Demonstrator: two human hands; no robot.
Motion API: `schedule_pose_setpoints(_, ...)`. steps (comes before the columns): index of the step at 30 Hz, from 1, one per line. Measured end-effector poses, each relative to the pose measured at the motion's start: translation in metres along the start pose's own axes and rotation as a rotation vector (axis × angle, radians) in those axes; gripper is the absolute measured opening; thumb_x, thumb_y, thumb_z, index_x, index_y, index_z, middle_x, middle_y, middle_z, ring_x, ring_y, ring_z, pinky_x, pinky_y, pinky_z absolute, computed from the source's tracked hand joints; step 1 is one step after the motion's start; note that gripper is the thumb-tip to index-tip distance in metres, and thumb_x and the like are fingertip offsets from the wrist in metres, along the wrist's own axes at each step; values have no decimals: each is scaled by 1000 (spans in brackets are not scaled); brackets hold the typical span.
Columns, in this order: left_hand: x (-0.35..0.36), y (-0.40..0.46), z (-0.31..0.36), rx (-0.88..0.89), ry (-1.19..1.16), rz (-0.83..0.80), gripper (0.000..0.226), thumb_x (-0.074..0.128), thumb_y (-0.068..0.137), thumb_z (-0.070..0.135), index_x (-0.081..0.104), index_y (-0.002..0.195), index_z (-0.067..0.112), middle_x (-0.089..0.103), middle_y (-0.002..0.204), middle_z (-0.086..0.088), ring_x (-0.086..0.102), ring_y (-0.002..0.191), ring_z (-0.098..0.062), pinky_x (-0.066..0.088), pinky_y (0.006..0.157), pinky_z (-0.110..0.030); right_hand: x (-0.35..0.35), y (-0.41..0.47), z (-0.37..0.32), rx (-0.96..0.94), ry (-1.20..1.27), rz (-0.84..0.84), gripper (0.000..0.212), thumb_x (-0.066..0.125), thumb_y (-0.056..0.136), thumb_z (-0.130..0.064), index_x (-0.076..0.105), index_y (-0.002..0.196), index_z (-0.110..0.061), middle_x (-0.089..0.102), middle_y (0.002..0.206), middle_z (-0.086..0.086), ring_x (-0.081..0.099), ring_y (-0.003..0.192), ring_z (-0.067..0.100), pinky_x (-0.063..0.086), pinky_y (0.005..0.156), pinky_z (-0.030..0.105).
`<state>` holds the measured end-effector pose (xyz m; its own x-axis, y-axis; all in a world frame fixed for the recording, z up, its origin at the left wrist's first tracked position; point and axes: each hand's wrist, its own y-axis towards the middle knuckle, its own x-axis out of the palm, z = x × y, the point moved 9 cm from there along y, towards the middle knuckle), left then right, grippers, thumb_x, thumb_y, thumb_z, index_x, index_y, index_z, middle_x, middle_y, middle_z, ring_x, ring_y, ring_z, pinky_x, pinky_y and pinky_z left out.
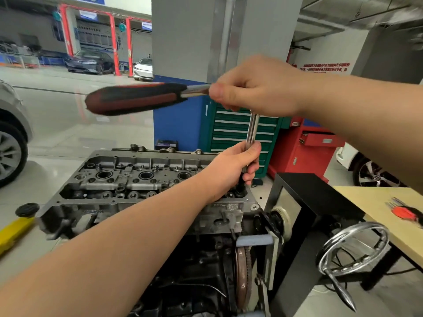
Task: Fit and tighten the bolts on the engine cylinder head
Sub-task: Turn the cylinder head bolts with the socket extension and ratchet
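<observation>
Forearms reach in from the bottom and from the right of my view. Nearest to me, low at the right, I see a chrome handwheel (pixel 353 247) on the black engine stand (pixel 304 202). On the stand sits the cylinder head (pixel 128 179), its open top facing up. My left hand (pixel 231 168) has its fingers curled round the lower part of the extension bar (pixel 251 130), which stands almost upright. The dark socket (pixel 240 189) at the bar's foot sits at the head's near right corner; the bolt itself I cannot see. Above, my right hand (pixel 256 88) grips the top of the ratchet wrench (pixel 137 98), whose red and black handle points left and is blurred. Behind stand a green tool cabinet (pixel 238 131), a red cabinet (pixel 306 149) and a white car (pixel 143 68) far away.
</observation>
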<state>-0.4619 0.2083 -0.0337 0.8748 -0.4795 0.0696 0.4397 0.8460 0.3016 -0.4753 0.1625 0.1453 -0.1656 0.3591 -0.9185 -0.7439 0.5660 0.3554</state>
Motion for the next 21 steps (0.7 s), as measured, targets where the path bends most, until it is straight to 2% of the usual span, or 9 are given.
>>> schedule_pose_setpoints(6,-2,1,0,-5,-4,8,30,48,110,38,46,92,14,45,69,1,38,60,-17,40,66,-35,4,0,7,65,121,-44,73,20,85,-84,66,77,-28,66,67,-13,59,61,8,43,65,33)
schedule_pose_setpoints(9,0,1,1,3,2,-3,31,48,110,40,48,93,14,46,71,0,39,61,-17,40,67,-36,8,16,13,182,-76,-70,82,12,90,-84,66,76,-24,70,68,-3,65,68,16,45,68,36)
schedule_pose_setpoints(11,0,0,2,11,23,-8,31,47,110,40,49,96,13,48,73,-1,41,63,-17,42,68,-36,6,28,15,265,-272,-87,71,16,103,-70,65,76,-26,67,76,8,62,72,26,42,69,37)
schedule_pose_setpoints(14,-3,1,2,21,39,15,28,46,111,38,51,101,12,50,75,-2,43,63,-17,44,67,-35,18,51,22,300,-512,-220,41,25,114,-28,55,141,-27,61,131,15,59,114,37,39,83,37)
schedule_pose_setpoints(15,-3,1,1,10,27,18,27,46,112,37,50,101,12,48,75,-1,41,62,-16,43,67,-35,21,54,23,320,-496,-253,41,25,114,-23,49,146,-28,60,132,14,60,112,37,40,80,35)
schedule_pose_setpoints(16,-3,1,0,-7,13,17,27,45,112,36,48,99,13,46,73,0,39,61,-16,41,66,-34,23,56,29,352,-473,-284,37,26,114,-24,55,136,-33,64,120,12,65,97,33,42,71,33)
schedule_pose_setpoints(17,-2,2,-1,-24,4,10,26,44,112,36,45,98,14,44,72,0,37,60,-15,39,66,-34,23,55,35,394,-401,-314,30,28,113,-32,57,106,-33,69,103,8,67,77,29,44,62,30)
schedule_pose_setpoints(18,-2,3,-2,-36,4,2,26,44,112,36,44,98,14,43,70,1,35,59,-15,38,65,-33,22,54,41,436,-312,-347,45,31,111,-45,64,92,-22,75,89,8,67,61,26,47,55,28)
schedule_pose_setpoints(21,-1,3,-2,-51,27,-12,28,46,110,40,42,97,15,43,69,2,35,59,-14,39,64,-32,24,58,49,430,26,-379,62,39,100,-69,67,97,-14,77,71,5,75,59,25,57,65,34)
